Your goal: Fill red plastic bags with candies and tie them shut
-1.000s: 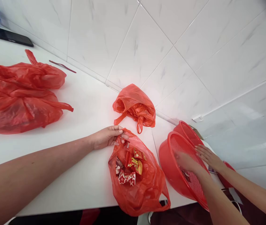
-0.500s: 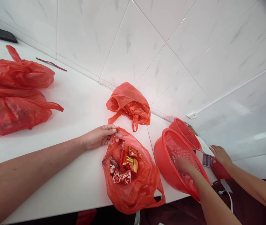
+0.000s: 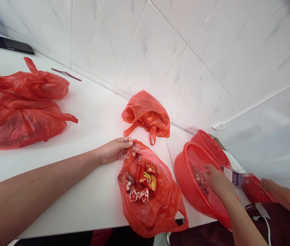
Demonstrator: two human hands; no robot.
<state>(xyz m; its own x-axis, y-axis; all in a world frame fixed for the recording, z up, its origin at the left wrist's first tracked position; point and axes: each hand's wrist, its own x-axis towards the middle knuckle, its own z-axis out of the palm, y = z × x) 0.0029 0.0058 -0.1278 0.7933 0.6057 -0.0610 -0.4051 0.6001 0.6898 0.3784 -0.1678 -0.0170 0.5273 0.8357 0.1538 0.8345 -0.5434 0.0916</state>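
Observation:
My left hand [image 3: 120, 148] pinches the rim of an open red plastic bag [image 3: 157, 215]. Inside it lie several small wrapped snacks, among them a red-and-white flowered packet [image 3: 139, 194] and a yellow-and-red one [image 3: 148, 180]. To the right, my right hand [image 3: 215, 176] reaches into a red plastic basket [image 3: 183, 171] with perforated sides. Its fingers are closed around a few small wrapped candies [image 3: 201, 181]; some fingertips are hidden behind the packets.
A crumpled red bag [image 3: 147, 114] lies by the tiled wall. Filled, tied red bags [image 3: 22, 116], a dark red strip [image 3: 67, 73] and a black phone [image 3: 6, 44] are at left. Behind the basket stands another red basket [image 3: 208, 147]. A co-worker's hand [image 3: 269, 186] is at a red container, far right.
My view has shifted slightly left. In the basket my right hand has drawn up a little, with packets showing at its fingers. The co-worker's hand has moved down to the red container.

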